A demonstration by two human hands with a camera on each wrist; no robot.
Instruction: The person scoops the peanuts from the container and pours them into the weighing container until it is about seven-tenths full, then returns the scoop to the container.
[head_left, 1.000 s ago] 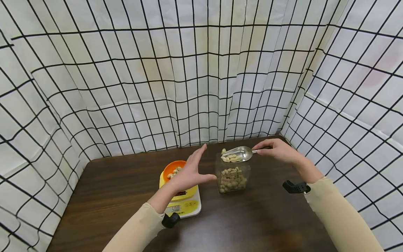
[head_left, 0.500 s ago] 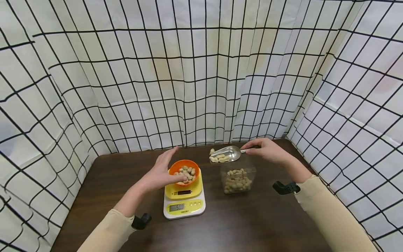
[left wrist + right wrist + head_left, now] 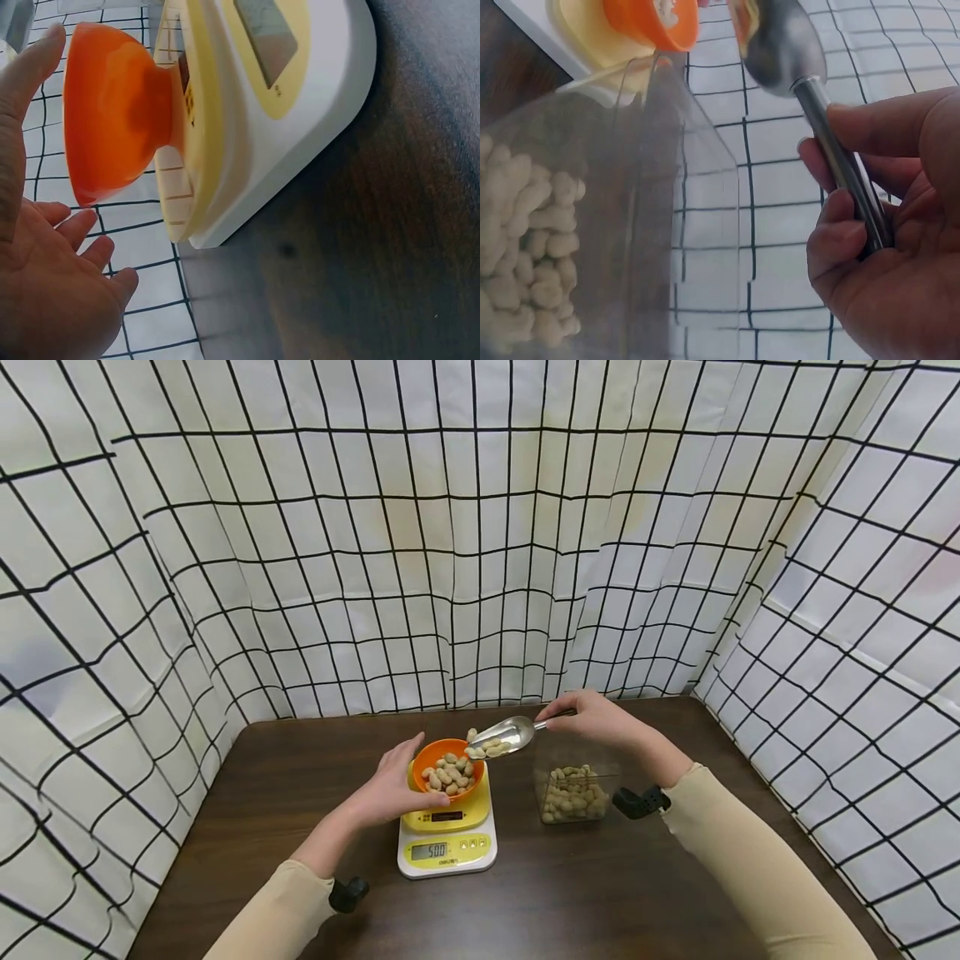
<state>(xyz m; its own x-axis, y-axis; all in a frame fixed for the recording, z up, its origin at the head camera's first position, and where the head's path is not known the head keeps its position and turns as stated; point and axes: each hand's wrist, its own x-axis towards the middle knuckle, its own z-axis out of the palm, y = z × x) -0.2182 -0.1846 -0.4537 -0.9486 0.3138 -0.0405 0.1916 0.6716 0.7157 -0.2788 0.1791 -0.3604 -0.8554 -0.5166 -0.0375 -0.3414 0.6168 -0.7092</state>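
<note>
My right hand [image 3: 592, 720] grips the handle of a metal scoop [image 3: 517, 732], fingers wrapped round it in the right wrist view. Several peanuts [image 3: 491, 747] lie in the scoop, whose front lip overlaps the right rim of an orange bowl [image 3: 424, 760]. More peanuts fill the bowl, which stands on a yellow and white kitchen scale [image 3: 453, 853] reading 50.0. At the bowl's left side my left hand [image 3: 381, 789] is spread, thumb in front and fingers behind. In the left wrist view its fingers [image 3: 90, 251] are relaxed and hold nothing.
A clear plastic container [image 3: 540, 777] partly filled with peanuts stands right of the scale, under my right forearm. A dark wooden table [image 3: 315, 760] carries everything. White curtains with a black grid [image 3: 487, 568] enclose its back and sides.
My right hand has carried the loaded scoop left, from above the clear container to the bowl's rim. My left hand has moved from over the scale to the bowl's left side.
</note>
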